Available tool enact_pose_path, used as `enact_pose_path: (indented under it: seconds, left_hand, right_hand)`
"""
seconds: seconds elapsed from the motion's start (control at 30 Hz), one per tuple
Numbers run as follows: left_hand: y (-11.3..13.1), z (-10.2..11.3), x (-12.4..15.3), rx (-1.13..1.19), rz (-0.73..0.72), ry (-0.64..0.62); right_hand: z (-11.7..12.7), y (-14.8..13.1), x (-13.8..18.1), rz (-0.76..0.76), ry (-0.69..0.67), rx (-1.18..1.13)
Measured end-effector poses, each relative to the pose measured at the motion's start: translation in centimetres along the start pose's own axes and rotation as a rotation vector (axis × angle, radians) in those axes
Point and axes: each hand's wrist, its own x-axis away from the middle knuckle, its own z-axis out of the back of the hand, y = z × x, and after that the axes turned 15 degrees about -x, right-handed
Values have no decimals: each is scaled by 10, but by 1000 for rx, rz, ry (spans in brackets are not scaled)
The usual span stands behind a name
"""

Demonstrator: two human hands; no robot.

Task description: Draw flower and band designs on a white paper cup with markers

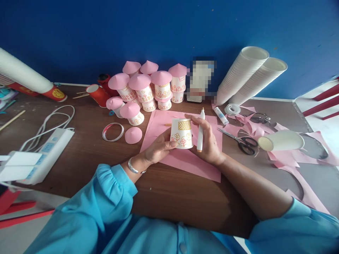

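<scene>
Upside down over pink paper sheets, a white paper cup carries drawn flowers and a yellow crosshatched patch. My left hand is closed round its left side, thumb near the bottom rim. In my right hand is a white marker, tip up and uncapped; the fingers also reach the cup's right side. Behind the hands stand several decorated cups with pink cone tops, some stacked. A loose pink cone lies left of the paper.
Scissors, a glue stick, clear tape and pink scraps lie on the right, beside a fallen cup. Tall cup stacks lean on the wall. A power strip with cables sits left, near a tape ring.
</scene>
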Motion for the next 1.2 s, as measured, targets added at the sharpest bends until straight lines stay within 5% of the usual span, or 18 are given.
enact_pose_path:
  seconds: [0.37, 0.67, 1.2]
  left_hand:
    - [1, 2, -1, 38, -27, 151]
    - [8, -10, -1, -92, 20, 122]
    - [4, -11, -3, -221, -2, 192]
  right_hand:
    - [4, -17, -2, 165, 99, 115]
    - [1, -43, -4, 413, -142, 242]
    - [-3, -49, -8, 401, -121, 212]
